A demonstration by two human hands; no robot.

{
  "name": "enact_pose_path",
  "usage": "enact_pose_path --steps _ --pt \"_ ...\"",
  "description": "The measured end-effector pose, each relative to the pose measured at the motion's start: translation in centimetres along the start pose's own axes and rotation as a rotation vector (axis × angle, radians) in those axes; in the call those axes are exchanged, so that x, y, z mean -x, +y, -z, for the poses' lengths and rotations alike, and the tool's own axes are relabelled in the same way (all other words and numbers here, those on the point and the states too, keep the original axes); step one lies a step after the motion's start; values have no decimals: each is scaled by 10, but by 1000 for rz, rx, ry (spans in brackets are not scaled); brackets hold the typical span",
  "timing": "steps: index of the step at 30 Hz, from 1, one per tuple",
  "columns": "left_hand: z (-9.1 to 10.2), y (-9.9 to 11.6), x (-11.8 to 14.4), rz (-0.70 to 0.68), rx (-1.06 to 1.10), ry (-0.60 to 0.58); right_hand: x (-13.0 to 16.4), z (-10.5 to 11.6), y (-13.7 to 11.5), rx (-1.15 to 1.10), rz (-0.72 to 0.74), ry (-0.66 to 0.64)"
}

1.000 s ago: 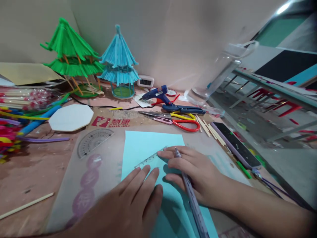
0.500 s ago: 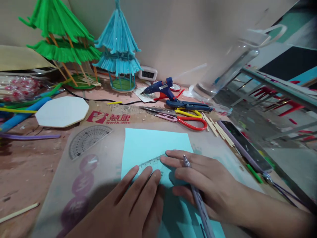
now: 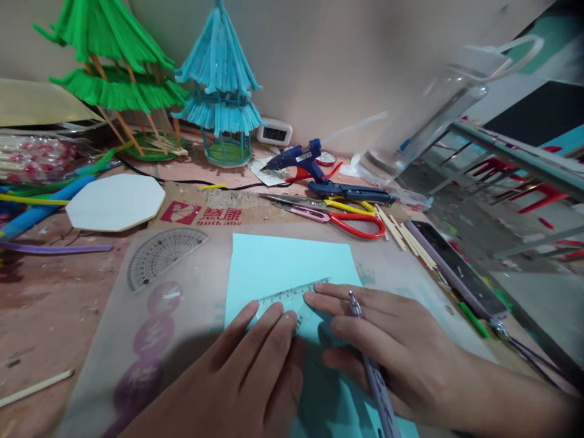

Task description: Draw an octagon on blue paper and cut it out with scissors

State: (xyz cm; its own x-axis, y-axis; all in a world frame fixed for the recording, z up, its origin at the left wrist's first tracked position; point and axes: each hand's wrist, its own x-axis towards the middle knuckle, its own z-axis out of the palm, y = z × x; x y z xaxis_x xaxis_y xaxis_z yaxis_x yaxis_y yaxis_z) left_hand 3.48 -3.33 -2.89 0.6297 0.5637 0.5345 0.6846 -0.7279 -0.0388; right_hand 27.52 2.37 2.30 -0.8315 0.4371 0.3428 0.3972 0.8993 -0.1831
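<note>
A light-blue sheet of paper (image 3: 292, 255) lies in front of me, with a clear ruler (image 3: 292, 294) slanting across it. My left hand (image 3: 255, 365) rests flat with its fingers stretched, the fingertips pressing on the ruler's left part. At the ruler's right end, the index and middle fingertips of my right hand (image 3: 392, 340) touch it. That same hand holds a pen (image 3: 376, 383) between its fingers, the tip pointing up and away from the paper. Part of the ruler is hidden under my fingers.
Left of the paper lies a protractor (image 3: 164, 255); behind are scissors (image 3: 351, 222), a glue gun (image 3: 298, 159) and a white octagonal board (image 3: 116, 204). Green (image 3: 121, 91) and blue (image 3: 221, 67) pavilion models stand at the back. A phone (image 3: 456, 267) and wooden sticks (image 3: 415, 246) lie right.
My right hand has shifted slightly right along the ruler, with the pen still in it, so more of the ruler's marked edge shows. My left hand stays nearly in place.
</note>
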Motion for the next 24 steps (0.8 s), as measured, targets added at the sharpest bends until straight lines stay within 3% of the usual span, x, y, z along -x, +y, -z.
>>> enact_pose_path --steps 8,24 --pt "-4 -1 1 -25 -17 67 2 -2 2 -20 -17 4" --pt "-3 -1 4 -13 -53 79 0 -2 4 -30 -39 -12"
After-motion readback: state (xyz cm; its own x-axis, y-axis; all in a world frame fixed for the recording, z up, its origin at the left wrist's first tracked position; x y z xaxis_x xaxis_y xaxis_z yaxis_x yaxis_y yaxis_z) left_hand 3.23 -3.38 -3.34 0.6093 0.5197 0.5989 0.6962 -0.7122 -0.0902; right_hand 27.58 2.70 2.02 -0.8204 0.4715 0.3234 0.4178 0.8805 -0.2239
